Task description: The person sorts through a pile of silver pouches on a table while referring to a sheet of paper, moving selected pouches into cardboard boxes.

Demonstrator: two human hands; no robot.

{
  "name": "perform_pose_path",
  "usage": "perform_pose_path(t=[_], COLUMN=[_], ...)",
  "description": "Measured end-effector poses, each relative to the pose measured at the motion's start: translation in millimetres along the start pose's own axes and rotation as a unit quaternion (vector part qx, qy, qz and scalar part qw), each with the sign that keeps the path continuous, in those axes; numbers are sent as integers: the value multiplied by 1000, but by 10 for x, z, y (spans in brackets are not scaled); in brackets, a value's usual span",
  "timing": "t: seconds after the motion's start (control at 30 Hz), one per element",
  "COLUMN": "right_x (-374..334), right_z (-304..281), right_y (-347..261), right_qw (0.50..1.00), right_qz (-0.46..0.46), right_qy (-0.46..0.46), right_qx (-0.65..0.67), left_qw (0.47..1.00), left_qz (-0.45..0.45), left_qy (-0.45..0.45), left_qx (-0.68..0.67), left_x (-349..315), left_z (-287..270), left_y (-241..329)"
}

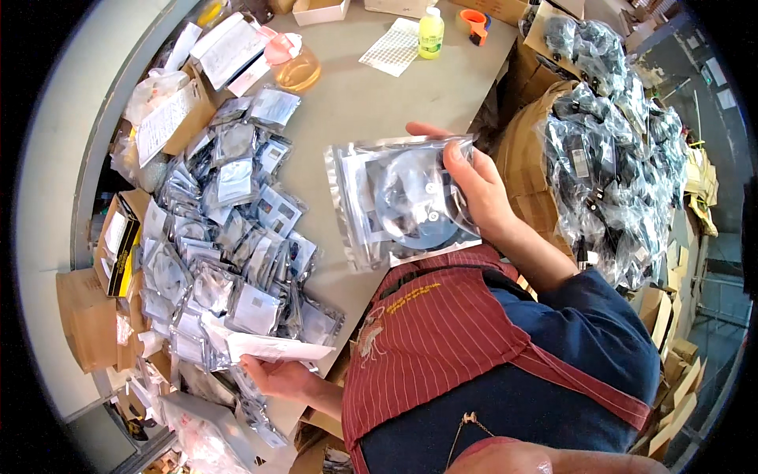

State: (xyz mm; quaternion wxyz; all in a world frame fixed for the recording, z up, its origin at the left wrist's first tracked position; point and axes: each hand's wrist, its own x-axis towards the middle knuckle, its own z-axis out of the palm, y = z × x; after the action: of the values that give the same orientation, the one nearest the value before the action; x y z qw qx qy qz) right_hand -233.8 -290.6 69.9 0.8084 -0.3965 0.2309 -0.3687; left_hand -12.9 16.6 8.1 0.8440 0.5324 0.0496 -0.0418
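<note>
1. Nearest the camera is the person's red striped apron [450,332] worn over a dark blue sleeve [600,332].
2. Right hand [482,193] is clamped on the right edge of a silvery clear-fronted pouch [403,201], thumb on the front and fingers behind; a dark round part shows inside it. The pouch is held up above the near edge of the grey worktop [371,103].
3. Left hand [276,375] is closed on the lower end of a flat white sheet or envelope [268,345], low at the left, touching the pile.
4. The two hands are well apart.
5. A heap of similar silvery pouches [229,237] covers the left side of the worktop, overlapping loosely.
6. Open cardboard boxes [170,118] with white paper sheets stand beyond the heap; a black-and-yellow box [118,241] lies at its left edge.
7. At the far end stand a small yellow-green bottle [431,33], a white gridded label sheet [392,49], an orange tape dispenser [475,24] and a clear amber-tinted jug [296,69].
8. To the right, a big cardboard carton [525,158] holds a mound of clear bags of black cables [624,158].
</note>
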Motion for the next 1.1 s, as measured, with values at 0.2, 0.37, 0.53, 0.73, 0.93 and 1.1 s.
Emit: perform_pose_path(t=[0.2, 0.37, 0.53, 0.73, 0.93, 1.1], right_x=[14, -13, -49, -28, 143, 219], right_z=[-6, 98, 253, 422, 630, 907], right_y=[81, 86, 275, 451, 498, 618], right_qw=[999, 997, 990, 960, 942, 918], right_qz=[-20, 1, 4, -54, 33, 253], right_qy=[-5, -37, -100, -173, -269, -303], right_qx=[-30, -62, -94, -211, -195, 43], left_qw=[999, 953, 855, 866, 946, 961], left_qz=[-31, -143, -276, -318, -199, -137], left_qy=[-31, -184, -309, -291, -174, -75], left_qx=[27, -195, -311, -254, -185, -227], left_x=[-193, -184, -272, -301, -485, -495], left_z=[243, 295, 657, 588, 645, 329], left_y=[12, -202, -169, -258, 12, 53])
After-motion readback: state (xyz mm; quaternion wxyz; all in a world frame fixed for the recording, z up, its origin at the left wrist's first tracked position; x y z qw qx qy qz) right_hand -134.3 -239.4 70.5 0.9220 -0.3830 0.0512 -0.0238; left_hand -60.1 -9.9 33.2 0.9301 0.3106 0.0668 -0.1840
